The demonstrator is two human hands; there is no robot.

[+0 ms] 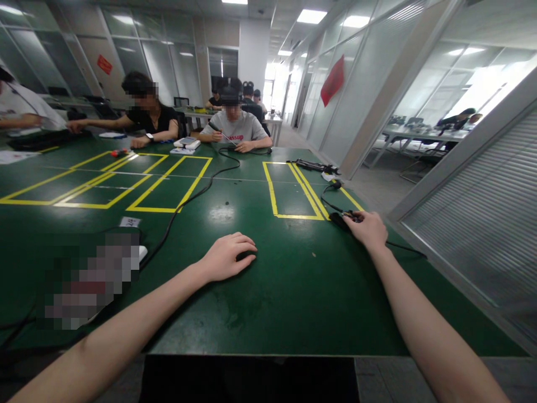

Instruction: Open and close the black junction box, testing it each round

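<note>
My left hand [229,256] rests on the green tabletop [268,313] near its front middle, fingers loosely stretched and apart, holding nothing. Over at the right side, my right hand [370,228] has its fingers closed on a small dark object [339,220]. Part of that object is covered by the fingers, and its kind is too small to make out. Just beyond it lies a black plug [335,184] on a cord that curves toward my right hand. Another stretch of black cord [406,248] runs from behind my right wrist toward the table's right edge.
Yellow tape rectangles [274,193] mark the table. A long black cable [195,196] snakes across its left half. A folded black tripod-like thing [314,166] lies far right. A blurred-out object [94,280] lies at near left. Co-workers [235,126] sit opposite, one holding a thin tool.
</note>
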